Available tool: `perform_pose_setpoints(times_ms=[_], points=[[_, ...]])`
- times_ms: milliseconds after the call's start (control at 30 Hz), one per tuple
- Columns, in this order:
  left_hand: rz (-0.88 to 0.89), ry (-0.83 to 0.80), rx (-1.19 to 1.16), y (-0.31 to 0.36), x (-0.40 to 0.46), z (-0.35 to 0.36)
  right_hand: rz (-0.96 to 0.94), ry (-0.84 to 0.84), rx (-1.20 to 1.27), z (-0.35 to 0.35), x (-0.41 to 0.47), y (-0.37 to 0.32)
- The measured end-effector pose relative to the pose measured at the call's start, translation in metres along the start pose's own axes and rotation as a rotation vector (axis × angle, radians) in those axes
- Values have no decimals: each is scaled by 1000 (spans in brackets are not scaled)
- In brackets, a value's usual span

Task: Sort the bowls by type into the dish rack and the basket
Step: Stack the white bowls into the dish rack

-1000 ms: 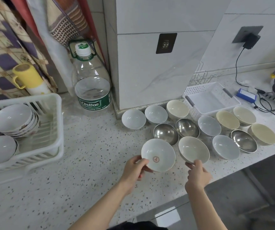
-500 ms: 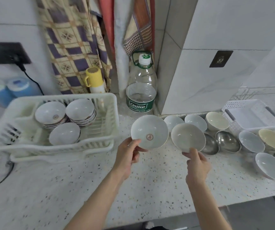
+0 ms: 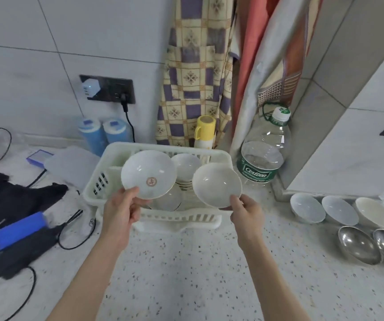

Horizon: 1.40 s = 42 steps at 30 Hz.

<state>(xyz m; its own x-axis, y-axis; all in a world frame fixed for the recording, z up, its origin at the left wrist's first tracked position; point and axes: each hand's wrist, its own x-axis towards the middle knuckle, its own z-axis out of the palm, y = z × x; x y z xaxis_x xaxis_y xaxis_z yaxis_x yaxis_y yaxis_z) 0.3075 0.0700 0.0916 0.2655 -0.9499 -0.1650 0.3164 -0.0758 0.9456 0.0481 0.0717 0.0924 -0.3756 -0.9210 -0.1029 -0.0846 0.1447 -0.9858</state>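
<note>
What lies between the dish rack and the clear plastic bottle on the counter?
In the head view, only a narrow strip of bare speckled counter separates the dish rack from the clear plastic bottle; the plain bowl in the right hand partly covers it.

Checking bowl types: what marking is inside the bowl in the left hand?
A small red round emblem on white, in the bowl; head view.

You're standing in a home kitchen — speckled stone countertop (image 3: pixel 186 262), tiled wall (image 3: pixel 47 31), a plastic dish rack (image 3: pixel 98 188) of bowls just beyond your hands, an apron (image 3: pixel 193 77) hanging behind it — and a water bottle (image 3: pixel 264 151) beside.
</note>
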Motion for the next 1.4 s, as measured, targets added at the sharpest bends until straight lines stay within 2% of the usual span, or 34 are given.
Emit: perform_pose_setpoints(times_ms=[133,267,433,667,1000,1400], points=[[35,104,74,9,22,-35,9,-123,-144,41,9,-9],[55,156,78,12,43,-49,6,-207,-389,72,26,-12],[67,156,96,8,68,-49,7,-208,-586,91,36,-3],[44,139,125,-4,93,-40,25,-233,-635,107,37,6],[35,123,169,-14,106,-41,-17,-295,-827,128,48,10],[16,86,211,-13,105,-42,27,-283,-863,129,47,24]])
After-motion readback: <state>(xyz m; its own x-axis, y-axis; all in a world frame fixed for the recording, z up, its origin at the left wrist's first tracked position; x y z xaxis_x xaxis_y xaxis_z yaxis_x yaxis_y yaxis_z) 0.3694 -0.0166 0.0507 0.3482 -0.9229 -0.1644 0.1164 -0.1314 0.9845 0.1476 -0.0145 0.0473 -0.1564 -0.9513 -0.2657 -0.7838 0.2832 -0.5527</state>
